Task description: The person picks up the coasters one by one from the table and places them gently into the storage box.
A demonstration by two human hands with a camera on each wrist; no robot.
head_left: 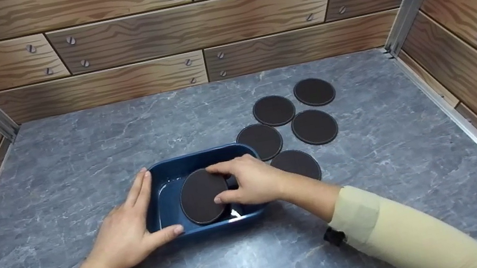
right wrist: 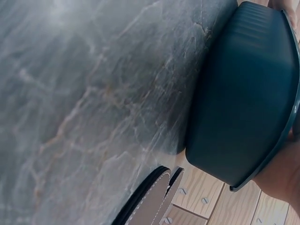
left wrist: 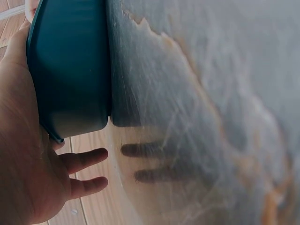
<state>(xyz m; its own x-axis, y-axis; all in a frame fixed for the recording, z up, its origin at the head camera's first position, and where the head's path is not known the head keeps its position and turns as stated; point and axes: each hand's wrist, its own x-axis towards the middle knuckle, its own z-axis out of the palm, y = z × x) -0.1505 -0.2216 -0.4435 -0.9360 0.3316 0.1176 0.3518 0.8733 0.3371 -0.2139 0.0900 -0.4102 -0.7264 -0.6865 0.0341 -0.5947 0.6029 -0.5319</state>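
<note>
A dark blue rectangular tray (head_left: 194, 161) stands on the tabletop, its outer wall (left wrist: 70, 65) also filling part of the left wrist view. My left hand (head_left: 126, 232) rests against the tray's left end, thumb over the front rim and fingers straight along the side. Inside the tray, my right hand (head_left: 251, 180) pinches the right edge of a round dark coaster (head_left: 203, 196) between thumb and fingers. Whether that coaster touches the tray floor cannot be told. In the right wrist view, the right hand (right wrist: 281, 173) is partly hidden by the tray wall.
Several more dark round coasters lie flat behind and right of the tray, among them one at the far right (head_left: 314, 91) and one (head_left: 297, 165) partly under the right forearm. Wood-patterned panels (head_left: 190, 27) border the grey marbled table (head_left: 75, 153) at the back and sides.
</note>
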